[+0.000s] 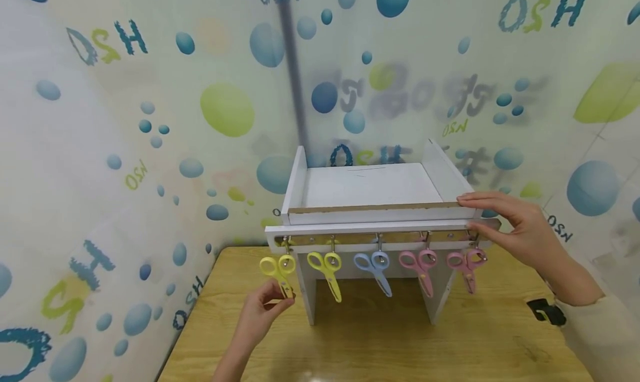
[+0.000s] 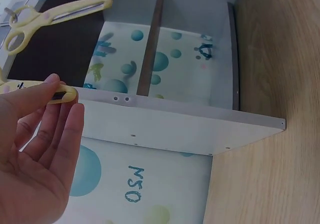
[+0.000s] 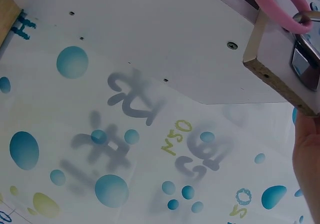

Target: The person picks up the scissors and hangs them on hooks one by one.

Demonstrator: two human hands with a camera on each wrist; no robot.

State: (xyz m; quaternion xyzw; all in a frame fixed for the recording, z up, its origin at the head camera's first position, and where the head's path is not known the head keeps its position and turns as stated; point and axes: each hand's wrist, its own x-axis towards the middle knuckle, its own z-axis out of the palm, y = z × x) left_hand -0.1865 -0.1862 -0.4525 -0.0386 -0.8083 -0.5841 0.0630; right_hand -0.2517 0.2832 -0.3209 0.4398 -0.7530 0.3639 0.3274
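Note:
A row of scissors hangs from metal hooks along the white rail of a shelf unit (image 1: 350,226). At its left end, my left hand (image 1: 264,311) pinches the blade end of yellow scissors (image 1: 270,266); the left wrist view shows that tip between thumb and fingers. Beside it hang other yellow scissors (image 1: 326,262), blue scissors (image 1: 374,265), pink scissors (image 1: 419,265) and further pink scissors (image 1: 467,262). My right hand (image 1: 522,232) rests on the unit's right end, fingers extended over the upper front edge and thumb against the rail. Its fingertips are out of the right wrist view.
The unit stands on a wooden table (image 1: 370,343). Side panels (image 1: 445,171) rise around its top tray. Behind and left is a pale sheet (image 1: 165,82) printed with bubbles and letters. A black strap piece (image 1: 547,312) shows by the right sleeve (image 1: 595,332).

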